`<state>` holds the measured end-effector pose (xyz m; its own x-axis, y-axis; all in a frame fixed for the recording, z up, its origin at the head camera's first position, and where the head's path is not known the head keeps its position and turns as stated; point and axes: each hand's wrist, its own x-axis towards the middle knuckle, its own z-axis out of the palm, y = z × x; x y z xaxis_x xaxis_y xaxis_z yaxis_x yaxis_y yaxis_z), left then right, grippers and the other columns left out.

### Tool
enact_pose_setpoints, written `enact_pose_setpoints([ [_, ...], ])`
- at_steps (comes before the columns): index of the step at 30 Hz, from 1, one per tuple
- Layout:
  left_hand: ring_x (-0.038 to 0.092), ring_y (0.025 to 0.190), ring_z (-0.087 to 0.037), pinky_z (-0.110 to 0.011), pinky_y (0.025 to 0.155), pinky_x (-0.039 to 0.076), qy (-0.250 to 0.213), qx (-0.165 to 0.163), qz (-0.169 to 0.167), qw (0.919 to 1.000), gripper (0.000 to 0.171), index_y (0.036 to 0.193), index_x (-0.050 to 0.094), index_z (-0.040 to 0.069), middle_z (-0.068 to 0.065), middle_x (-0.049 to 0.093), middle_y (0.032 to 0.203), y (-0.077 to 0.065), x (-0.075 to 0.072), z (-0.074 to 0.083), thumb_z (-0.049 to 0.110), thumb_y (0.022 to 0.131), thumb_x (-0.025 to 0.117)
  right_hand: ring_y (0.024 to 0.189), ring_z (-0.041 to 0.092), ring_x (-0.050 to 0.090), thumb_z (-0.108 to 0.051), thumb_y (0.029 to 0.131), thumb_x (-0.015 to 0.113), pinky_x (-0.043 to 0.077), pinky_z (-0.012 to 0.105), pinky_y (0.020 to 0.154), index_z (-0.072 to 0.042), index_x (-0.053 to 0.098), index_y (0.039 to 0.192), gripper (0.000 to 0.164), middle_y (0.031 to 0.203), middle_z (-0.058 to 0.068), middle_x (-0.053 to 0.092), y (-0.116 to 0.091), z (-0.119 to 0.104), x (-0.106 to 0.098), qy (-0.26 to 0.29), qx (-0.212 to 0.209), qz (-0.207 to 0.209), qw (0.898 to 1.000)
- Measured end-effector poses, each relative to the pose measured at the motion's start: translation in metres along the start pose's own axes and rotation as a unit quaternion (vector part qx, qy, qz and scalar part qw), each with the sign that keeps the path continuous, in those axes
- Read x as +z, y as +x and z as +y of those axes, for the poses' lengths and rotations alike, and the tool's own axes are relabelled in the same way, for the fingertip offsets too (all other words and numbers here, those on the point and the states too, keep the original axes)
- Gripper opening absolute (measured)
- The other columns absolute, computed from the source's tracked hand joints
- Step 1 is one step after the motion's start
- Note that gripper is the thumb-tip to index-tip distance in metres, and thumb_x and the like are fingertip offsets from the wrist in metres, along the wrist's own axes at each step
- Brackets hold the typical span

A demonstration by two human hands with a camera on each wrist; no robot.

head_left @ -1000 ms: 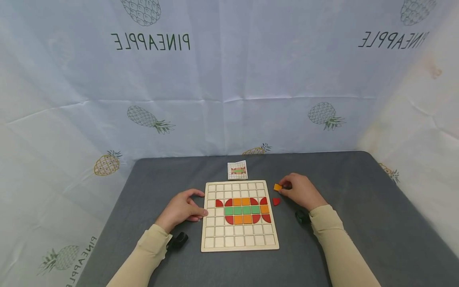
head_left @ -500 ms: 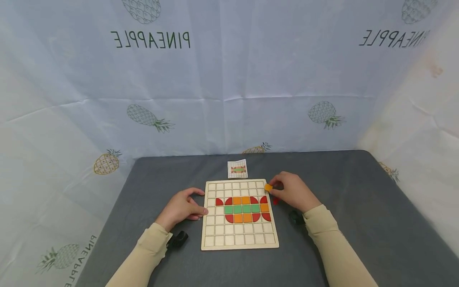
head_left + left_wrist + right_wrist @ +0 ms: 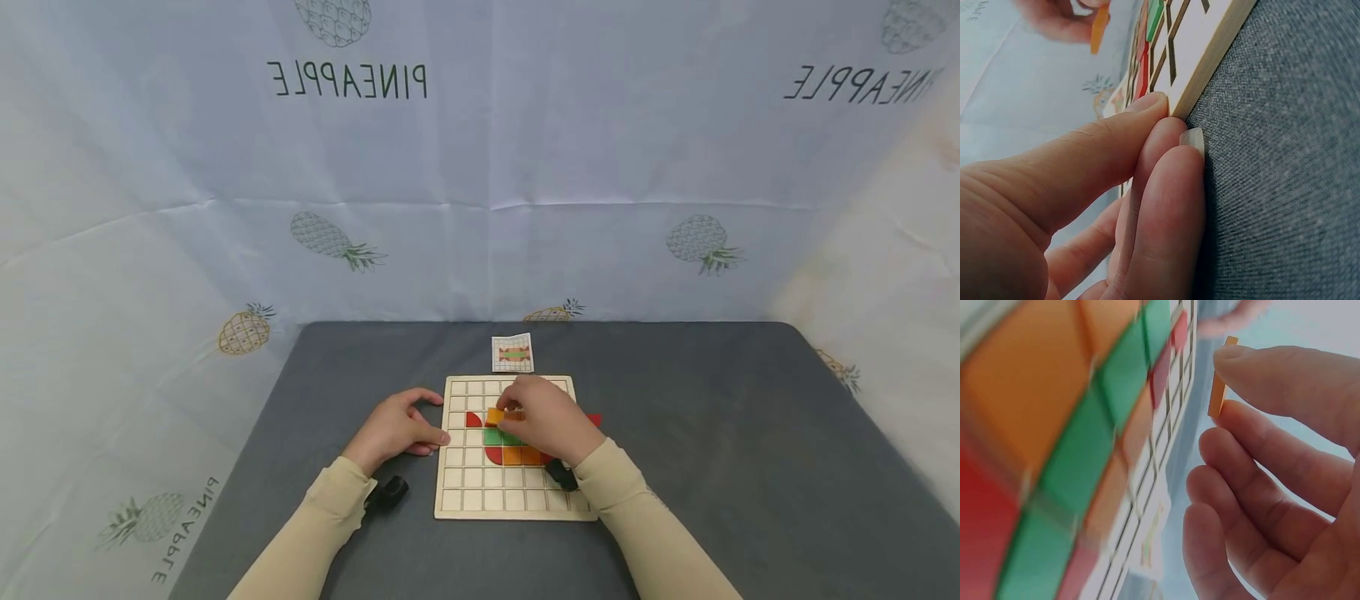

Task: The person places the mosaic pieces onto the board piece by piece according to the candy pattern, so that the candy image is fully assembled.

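A square wooden grid board (image 3: 474,500) lies on the table with red, orange and green tiles set in its cells. My left hand (image 3: 397,427) holds its left edge; in the left wrist view the thumb (image 3: 1147,103) presses at the rim with fingertips against the side. Between thumb and index finger, my right hand (image 3: 551,417) pinches an orange square tile (image 3: 1219,381), tilted on edge above the board. In the head view this tile overlaps the pattern near a lone red quarter-round tile (image 3: 473,420). The right hand and sleeve hide the pattern's right part.
A small paper card (image 3: 512,353) with a coloured grid pattern lies behind the board. A loose red piece (image 3: 595,419) shows at the board's right side. The dark table (image 3: 712,400) ends at a pineapple-print curtain (image 3: 562,150).
My right hand has carried the orange tile leftward from beside the board to above its pattern. The left hand stays at the board's left edge. The head view has shifted slightly.
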<state>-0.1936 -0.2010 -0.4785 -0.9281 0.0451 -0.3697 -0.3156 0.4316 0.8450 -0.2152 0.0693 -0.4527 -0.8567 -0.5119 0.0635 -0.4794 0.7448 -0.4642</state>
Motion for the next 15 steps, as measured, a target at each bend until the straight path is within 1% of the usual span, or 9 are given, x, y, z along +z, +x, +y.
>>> enact_pose_setpoints([
  [3,0.074,0.067,-0.021,-0.033,0.063,0.067,0.004,-0.001,0.000,1.0000,0.064,0.134,0.070,0.019,-0.013,0.070,0.085,0.001,0.000,0.000,0.015,0.077,0.100,0.084,0.011,0.060,-0.024,0.092,0.088,0.059,0.031,0.078,-0.017,0.082,0.103,0.014,0.094,-0.005,0.071,0.004,-0.011,0.011,-0.020,-0.024,-0.007,0.999],
  [6,0.073,0.065,-0.021,-0.033,0.063,0.066,0.006,0.000,0.003,1.0000,0.063,0.133,0.070,0.019,-0.012,0.070,0.084,0.002,0.000,0.000,0.016,0.077,0.100,0.085,0.012,0.060,-0.023,0.091,0.088,0.059,0.030,0.076,-0.017,0.083,0.103,0.014,0.093,-0.005,0.071,0.006,-0.019,0.019,-0.029,-0.039,-0.015,0.999],
  [10,0.072,0.063,-0.020,-0.033,0.062,0.066,0.009,0.002,0.007,0.9999,0.063,0.132,0.070,0.019,-0.012,0.070,0.083,0.002,0.001,0.000,0.016,0.077,0.100,0.089,0.014,0.063,-0.021,0.090,0.088,0.061,0.032,0.077,-0.016,0.083,0.102,0.014,0.095,-0.004,0.072,0.005,-0.022,0.025,-0.032,-0.047,-0.018,0.998],
  [15,0.072,0.063,-0.020,-0.033,0.062,0.066,0.008,0.002,0.007,0.9999,0.064,0.133,0.070,0.018,-0.012,0.070,0.083,0.002,0.001,0.002,0.015,0.077,0.100,0.090,0.015,0.064,-0.021,0.090,0.089,0.062,0.032,0.079,-0.017,0.083,0.102,0.015,0.096,-0.003,0.072,0.005,-0.020,0.028,-0.046,-0.057,-0.013,0.997],
])
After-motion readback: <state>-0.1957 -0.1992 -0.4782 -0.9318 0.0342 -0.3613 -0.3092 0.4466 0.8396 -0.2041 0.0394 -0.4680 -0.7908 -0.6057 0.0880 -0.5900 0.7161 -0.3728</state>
